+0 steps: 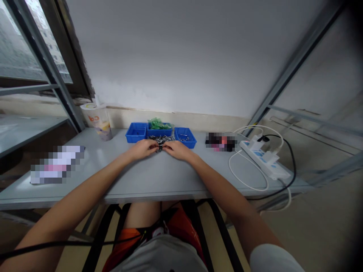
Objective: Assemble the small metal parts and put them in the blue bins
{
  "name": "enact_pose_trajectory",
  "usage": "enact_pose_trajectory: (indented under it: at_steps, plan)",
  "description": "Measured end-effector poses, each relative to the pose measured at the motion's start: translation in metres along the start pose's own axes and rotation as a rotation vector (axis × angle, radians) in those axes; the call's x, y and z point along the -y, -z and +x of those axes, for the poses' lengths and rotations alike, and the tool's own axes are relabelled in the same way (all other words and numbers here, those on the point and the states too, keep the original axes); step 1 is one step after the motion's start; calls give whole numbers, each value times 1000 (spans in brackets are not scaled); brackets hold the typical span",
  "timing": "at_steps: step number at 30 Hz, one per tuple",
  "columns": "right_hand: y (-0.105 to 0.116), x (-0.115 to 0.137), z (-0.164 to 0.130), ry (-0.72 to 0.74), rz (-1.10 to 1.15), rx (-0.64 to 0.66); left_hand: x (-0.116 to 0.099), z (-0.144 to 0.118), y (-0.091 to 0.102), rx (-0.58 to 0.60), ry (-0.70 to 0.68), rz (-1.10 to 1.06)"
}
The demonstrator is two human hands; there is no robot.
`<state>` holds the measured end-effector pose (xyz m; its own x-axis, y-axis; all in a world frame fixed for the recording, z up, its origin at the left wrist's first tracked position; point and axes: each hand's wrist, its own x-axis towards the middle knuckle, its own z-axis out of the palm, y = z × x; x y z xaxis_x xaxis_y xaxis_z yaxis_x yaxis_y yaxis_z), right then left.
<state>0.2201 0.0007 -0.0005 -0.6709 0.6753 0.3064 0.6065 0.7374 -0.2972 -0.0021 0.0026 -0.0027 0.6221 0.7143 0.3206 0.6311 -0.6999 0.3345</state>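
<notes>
Both of my hands rest on the grey table point(147, 181) at a pile of small metal parts point(162, 139). My left hand point(143, 148) and my right hand point(178, 149) meet fingertip to fingertip over a small dark piece point(160, 147) at the near edge of the pile. Whether either hand grips it is too small to tell. Behind the pile stand three blue bins: a left bin point(136, 133), a middle bin point(159, 129) holding green parts point(156, 123), and a right bin point(185, 136) with a few metal bits.
A paper drink cup point(98, 120) stands at the back left. A white power strip point(263, 158) with white and black cables lies at the right. Blurred items lie at the left and right of the table. Metal shelf frames flank the table; a wall is behind.
</notes>
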Motion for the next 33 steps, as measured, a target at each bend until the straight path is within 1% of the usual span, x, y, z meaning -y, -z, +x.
enact_pose_trajectory:
  at_steps: [9, 20, 25, 28, 33]
  plan:
    - [0, 0, 0, 2, -8, 12, 2, 1, -1, -32, -21, 0]
    - [1, 1, 0, -9, 24, 4, 4, 1, -1, -107, -111, -32]
    - [1, 3, 0, 0, 22, 5, 6, 2, -3, -98, -185, -52]
    - [1, 3, 0, 3, 16, 11, 3, 1, -3, -87, -196, -68]
    - [-2, 3, 0, 8, -4, 7, -5, 0, 0, -91, -173, -68]
